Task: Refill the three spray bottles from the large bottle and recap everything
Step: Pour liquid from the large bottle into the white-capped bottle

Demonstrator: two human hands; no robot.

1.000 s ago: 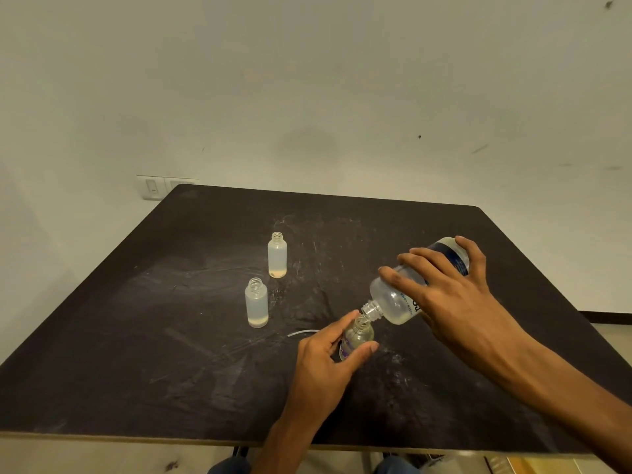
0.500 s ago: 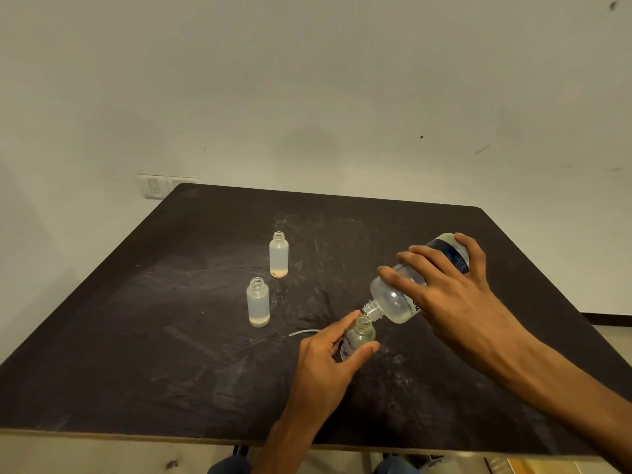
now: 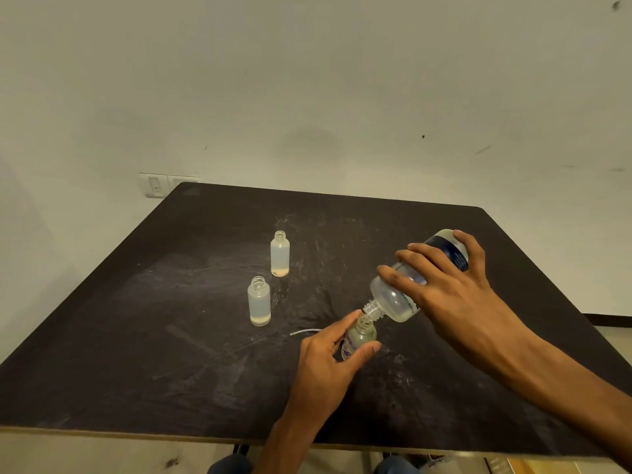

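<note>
Right hand (image 3: 455, 299) is gripping the tilted big bottle (image 3: 393, 302), neck touching the small bottle (image 3: 359, 336) that the left hand (image 3: 325, 364) is pinching. Two uncapped bottles (image 3: 259, 301) are standing far left.

No text reads clearly. The large clear plastic bottle with a dark blue label (image 3: 403, 299), tilted at four o'clock on the table, bears small dark print near its shoulder, too blurred to make out. The small clear bottle with a purple-marked label (image 3: 357, 340) below it is equally illegible.
</note>
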